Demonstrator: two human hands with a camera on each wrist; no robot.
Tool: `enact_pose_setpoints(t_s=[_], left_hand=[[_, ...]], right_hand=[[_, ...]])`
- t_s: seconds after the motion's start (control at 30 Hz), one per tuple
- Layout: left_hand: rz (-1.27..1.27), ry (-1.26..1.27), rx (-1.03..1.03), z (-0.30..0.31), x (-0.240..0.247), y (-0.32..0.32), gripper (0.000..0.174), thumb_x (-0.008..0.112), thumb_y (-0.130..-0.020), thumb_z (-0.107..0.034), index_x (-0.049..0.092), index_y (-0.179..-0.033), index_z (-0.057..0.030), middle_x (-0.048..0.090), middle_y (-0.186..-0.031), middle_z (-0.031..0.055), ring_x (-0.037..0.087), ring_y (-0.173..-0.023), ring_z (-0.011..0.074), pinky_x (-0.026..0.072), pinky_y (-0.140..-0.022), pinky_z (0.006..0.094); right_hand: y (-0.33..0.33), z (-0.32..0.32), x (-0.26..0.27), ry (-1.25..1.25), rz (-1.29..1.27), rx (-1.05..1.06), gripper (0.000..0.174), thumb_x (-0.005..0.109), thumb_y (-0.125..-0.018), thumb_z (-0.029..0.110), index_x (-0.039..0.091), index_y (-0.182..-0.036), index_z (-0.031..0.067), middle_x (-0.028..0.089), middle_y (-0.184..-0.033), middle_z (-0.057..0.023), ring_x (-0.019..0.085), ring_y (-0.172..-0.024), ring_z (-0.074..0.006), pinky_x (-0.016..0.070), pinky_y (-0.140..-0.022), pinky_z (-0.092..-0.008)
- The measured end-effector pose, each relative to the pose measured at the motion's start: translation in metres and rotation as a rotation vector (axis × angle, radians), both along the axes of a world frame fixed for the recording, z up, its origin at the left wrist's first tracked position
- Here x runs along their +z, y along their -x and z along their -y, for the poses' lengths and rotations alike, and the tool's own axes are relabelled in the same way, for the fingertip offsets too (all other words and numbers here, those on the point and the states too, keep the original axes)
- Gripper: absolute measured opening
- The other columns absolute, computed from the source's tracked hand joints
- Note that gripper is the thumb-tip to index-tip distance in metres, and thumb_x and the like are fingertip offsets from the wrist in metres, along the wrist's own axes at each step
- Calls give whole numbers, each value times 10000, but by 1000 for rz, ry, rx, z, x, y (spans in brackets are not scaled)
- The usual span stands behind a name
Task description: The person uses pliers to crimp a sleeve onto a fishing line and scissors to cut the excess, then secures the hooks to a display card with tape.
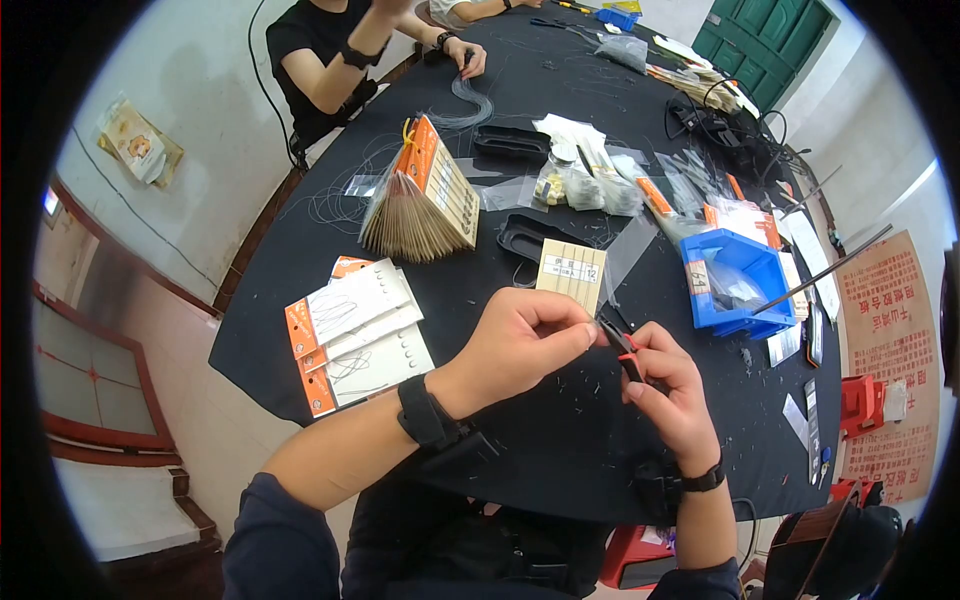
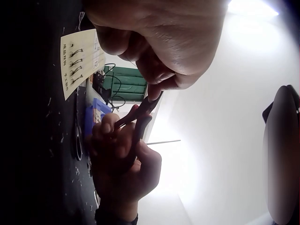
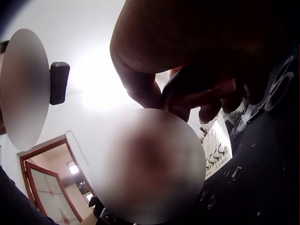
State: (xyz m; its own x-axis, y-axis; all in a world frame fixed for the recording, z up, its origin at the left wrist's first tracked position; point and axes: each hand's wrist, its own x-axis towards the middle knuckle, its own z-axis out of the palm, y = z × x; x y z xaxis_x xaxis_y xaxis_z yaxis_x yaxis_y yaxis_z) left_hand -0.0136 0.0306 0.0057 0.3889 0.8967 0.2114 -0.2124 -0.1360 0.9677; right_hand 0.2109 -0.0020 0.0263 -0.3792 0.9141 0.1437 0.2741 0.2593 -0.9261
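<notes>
My right hand (image 1: 665, 385) grips a pair of small pliers (image 1: 628, 362) with red and black handles, fingers curled round them. Their dark tips reach the fingertips of my left hand (image 1: 525, 335). That hand pinches thumb against forefinger; I cannot tell what the tiny thing between them is. Just beyond the hands lies a cream card (image 1: 570, 272) marked 12. In the left wrist view, several small dark hooks (image 2: 76, 62) sit in a row on this card. The pliers (image 2: 140, 114) show there with handles spread.
Left of my forearm lie white and orange cards (image 1: 365, 335) with dark line on them. A fanned stack of cards (image 1: 425, 200) stands behind. To the right is a blue bin (image 1: 735, 280) with a thin rod across it. Scissors (image 3: 276, 89) and clippings lie nearby. Another person's hand (image 1: 465, 58) holds strands.
</notes>
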Motion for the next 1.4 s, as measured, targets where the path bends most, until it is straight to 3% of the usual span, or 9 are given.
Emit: enact_pose_setpoints(t_s=[0.9,1.0,1.1,1.2,1.4], left_hand=[[-98,-57,10,0,3,2,150,637,-893,-109,730,-879,8,583,-675,-28,464,-617,15,352,-544,205],[-104,-47,6,-1,4,2,150,640,-891,-112,730,-882,7,581,-670,-30,462,-613,15,349,-542,205],[-93,-55,21,0,4,1,151,641,-891,-116,730,-881,7,575,-662,-32,455,-608,15,343,-539,203],[-126,-52,-10,-1,6,3,147,643,-889,-113,729,-875,5,585,-672,-31,460,-612,13,346,-543,200],[-112,17,-63,-5,-3,1,142,635,-894,-102,719,-864,9,640,-734,-15,511,-648,12,390,-577,187]], right_hand=[[-3,0,2,-30,7,21,226,621,-783,197,588,-730,-21,519,-827,-91,481,-717,-184,359,-633,-288],[-1,0,3,-46,54,7,381,590,-821,339,574,-735,-32,501,-821,-68,466,-702,-140,346,-619,-261],[0,0,5,-82,69,16,400,562,-839,359,555,-741,-28,478,-746,-49,437,-684,-138,325,-596,-270],[-6,-1,3,-13,-25,108,266,558,-846,209,552,-779,-48,483,-733,-64,435,-646,-155,330,-580,-298],[-7,6,11,425,-210,90,289,516,-876,249,540,-753,-11,461,-714,-2,375,-606,-65,278,-543,-228]])
